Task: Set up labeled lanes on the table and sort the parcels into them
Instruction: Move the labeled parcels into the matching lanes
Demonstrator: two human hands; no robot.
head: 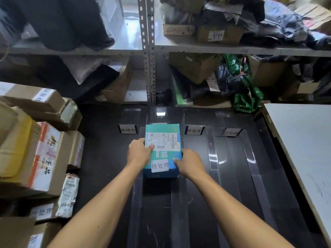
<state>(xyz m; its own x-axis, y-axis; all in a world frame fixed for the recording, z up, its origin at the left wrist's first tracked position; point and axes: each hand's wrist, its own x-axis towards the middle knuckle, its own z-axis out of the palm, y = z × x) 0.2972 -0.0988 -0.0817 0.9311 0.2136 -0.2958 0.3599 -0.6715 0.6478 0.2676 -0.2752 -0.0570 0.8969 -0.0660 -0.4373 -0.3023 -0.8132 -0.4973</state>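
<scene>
A teal parcel box [162, 135] with a shipping label and a white sticker reading 待处理 lies on the black table [100, 158], in the lane between two clear dividers. My left hand [139, 151] grips its left edge, thumb on the shipping label. My right hand [189, 162] holds its right near corner. Three lane labels stand further back: 处理中 [127, 130], 异常件 [194, 130] and 已完成 [232, 132]. Clear acrylic divider strips [212, 153] run along the table and mark the lanes.
Stacked cardboard parcels [35, 154] crowd the left edge of the table. A white board [304, 138] lies at the right. Behind the table, metal shelving [148, 51] holds boxes, dark bags and a green bag [249, 99].
</scene>
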